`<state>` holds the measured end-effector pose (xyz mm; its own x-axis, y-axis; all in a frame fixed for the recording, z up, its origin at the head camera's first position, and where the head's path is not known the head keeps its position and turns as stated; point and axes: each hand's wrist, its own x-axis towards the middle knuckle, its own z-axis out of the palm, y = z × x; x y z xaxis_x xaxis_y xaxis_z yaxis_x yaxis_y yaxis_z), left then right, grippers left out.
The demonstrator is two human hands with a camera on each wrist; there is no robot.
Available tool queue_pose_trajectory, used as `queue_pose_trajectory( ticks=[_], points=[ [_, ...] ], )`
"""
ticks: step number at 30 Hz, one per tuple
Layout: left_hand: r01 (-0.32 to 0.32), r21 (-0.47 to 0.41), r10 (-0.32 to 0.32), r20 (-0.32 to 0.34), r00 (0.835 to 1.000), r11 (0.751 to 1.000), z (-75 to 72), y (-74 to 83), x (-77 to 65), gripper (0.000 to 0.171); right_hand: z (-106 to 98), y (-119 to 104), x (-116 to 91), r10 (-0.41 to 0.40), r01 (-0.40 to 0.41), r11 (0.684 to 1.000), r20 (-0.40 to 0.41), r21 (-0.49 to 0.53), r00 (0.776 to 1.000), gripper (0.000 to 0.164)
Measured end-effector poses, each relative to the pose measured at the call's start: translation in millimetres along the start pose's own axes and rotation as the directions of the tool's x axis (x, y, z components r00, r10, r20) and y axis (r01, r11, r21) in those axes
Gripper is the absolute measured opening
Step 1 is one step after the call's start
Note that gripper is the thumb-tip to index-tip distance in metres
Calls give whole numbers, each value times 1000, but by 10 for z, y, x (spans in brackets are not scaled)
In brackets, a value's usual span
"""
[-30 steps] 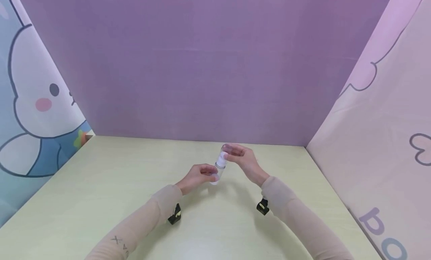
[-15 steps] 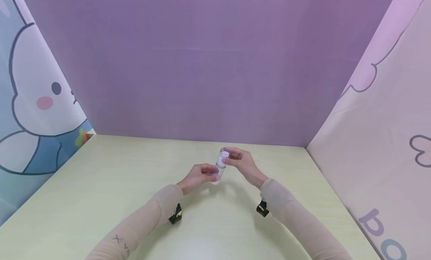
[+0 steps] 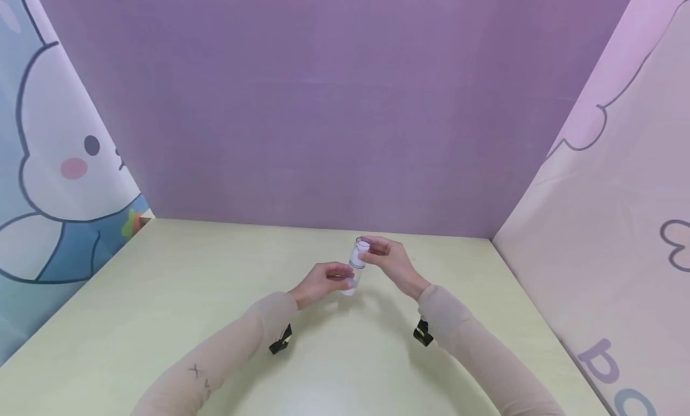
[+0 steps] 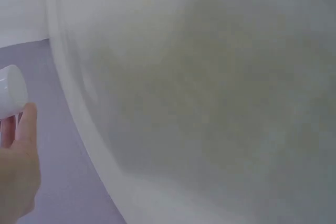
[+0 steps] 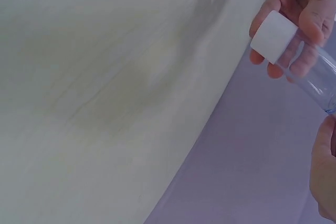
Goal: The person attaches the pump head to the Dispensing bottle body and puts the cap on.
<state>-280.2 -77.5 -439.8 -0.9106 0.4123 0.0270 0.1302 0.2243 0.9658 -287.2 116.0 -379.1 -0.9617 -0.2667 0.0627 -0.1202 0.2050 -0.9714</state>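
Note:
A small clear bottle [image 3: 356,275] is held tilted above the table, its top leaning away and to the right in the head view. My left hand [image 3: 322,282] grips the lower part, around the white base [image 5: 274,36] seen in the right wrist view. Thumb and fingers of my right hand [image 3: 393,261] pinch the upper end, where a white inner part [image 3: 358,256] shows inside a clear sleeve or cap. In the left wrist view, the white base [image 4: 11,91] sits at the left edge beside the fingers.
A pale wooden table [image 3: 215,272] lies beneath both hands. Behind it stands a purple panel [image 3: 345,117], with cartoon-printed panels [image 3: 70,134] at the sides. Small black wrist devices [image 3: 281,339] hang under both sleeves.
My right hand and the bottle's top have come down slightly, and the clear top's round end now faces the head camera more. Both hands keep their hold, with the left shifted slightly right.

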Motion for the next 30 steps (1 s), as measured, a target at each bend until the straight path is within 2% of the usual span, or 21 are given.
queue_pose_trajectory(
  ticks=[6,11,17,21,30],
  points=[
    [4,22,-4,3,1000,1000,27,-7,42,39,0,39,15,18,-18,1000,-7,3,1000,45],
    [51,9,-51,-43,998,999,41,-27,85,41,-4,95,46,-8,8,999,2,-44,1000,45],
    [63,59,-57,-98,994,996,85,-42,146,41,-28,146,77,-22,22,999,-4,-49,1000,45],
    [81,91,-71,-107,992,993,125,-44,157,39,-34,161,67,-25,25,998,1,-63,1000,44],
    [38,53,-33,-94,995,998,165,-96,173,44,-35,167,74,-78,76,994,-13,-82,997,39]
  ],
)
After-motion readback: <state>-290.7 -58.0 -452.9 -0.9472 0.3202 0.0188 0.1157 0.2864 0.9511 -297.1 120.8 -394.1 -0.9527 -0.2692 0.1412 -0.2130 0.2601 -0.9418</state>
